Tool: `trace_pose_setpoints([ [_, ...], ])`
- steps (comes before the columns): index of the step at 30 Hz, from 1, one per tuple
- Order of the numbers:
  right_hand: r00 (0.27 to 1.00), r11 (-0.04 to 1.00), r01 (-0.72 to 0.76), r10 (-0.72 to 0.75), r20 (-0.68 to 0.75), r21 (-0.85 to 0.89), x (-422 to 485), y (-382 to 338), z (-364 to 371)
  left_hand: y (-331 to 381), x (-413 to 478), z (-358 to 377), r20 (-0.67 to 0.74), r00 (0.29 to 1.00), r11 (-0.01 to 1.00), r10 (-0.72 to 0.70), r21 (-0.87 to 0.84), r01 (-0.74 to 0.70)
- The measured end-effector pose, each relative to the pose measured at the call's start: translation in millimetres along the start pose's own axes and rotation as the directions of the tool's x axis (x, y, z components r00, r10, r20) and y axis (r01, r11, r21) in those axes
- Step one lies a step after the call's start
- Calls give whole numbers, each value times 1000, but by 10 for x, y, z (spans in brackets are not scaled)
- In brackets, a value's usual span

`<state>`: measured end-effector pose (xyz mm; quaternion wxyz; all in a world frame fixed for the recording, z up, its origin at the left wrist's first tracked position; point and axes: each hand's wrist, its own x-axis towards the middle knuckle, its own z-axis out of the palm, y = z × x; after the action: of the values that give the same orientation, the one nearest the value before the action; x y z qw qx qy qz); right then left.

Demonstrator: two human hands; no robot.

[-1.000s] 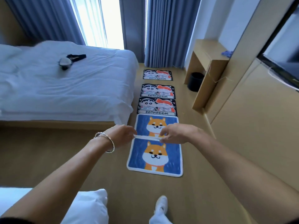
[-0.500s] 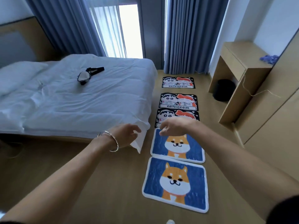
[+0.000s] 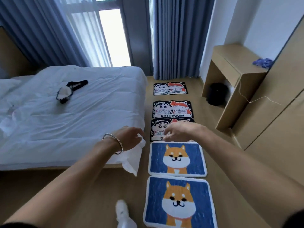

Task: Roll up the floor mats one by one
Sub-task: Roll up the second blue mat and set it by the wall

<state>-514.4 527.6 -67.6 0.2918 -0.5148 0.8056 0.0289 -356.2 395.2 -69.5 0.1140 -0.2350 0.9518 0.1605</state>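
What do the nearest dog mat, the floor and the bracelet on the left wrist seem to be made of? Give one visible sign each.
The nearest dog mat looks like tufted plush textile with a matt finish: it has fuzzy pile and a soft white rim. The floor seems to be wood or wood-look laminate, smooth with a low sheen; which of the two cannot be told. The bracelet is probably polished silver-coloured metal: the thin band shows bright glints.

Bedroom interior, head-camera view. A bed [image 3: 74,129] dressed in white linen is filling the left side; blue curtains [image 3: 177,38] are hanging beside a bright window [image 3: 107,38]. A wooden surface [image 3: 233,60] is standing against the right wall with a black bin [image 3: 217,94] at its foot, and printed floor mats [image 3: 176,159] are lying in a row along the wood-toned floor [image 3: 82,195].
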Motion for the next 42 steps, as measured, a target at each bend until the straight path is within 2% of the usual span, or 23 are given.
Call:
trace_pose_setpoints([
  [5,984,982,-176,175,11,74,337,314,-186,-97,844,-124,53,982,982,179,52,-182],
  [8,942,927,-325,336,-29,187,509,466,-242,-188,1451,-208,81,945,939,316,115,-324],
  [14,802,739,-568,595,44,364,721,403,-72,-177,2157,-270,266,778,773,569,150,-616],
  [18,716,618,-665,688,122,419,559,189,120,-52,2228,-193,329,680,681,656,132,-721],
  [22,600,466,-713,793,111,523,180,16,300,84,2136,-59,386,575,596,721,78,-799],
  [24,550,402,-713,829,103,575,13,-124,427,108,1997,-1,383,548,558,744,94,-824],
  [27,516,335,-707,846,132,622,-100,-446,746,-10,1690,122,392,509,515,766,100,-852],
  [34,545,227,-688,788,284,689,175,-1196,1850,-705,1150,651,564,476,500,675,125,-857],
  [37,526,152,-688,778,343,710,222,-1435,2193,-827,1113,907,609,468,476,641,162,-864],
  [42,455,-17,-649,793,405,761,355,-1586,2773,-980,1187,1529,719,378,433,583,118,-893],
])
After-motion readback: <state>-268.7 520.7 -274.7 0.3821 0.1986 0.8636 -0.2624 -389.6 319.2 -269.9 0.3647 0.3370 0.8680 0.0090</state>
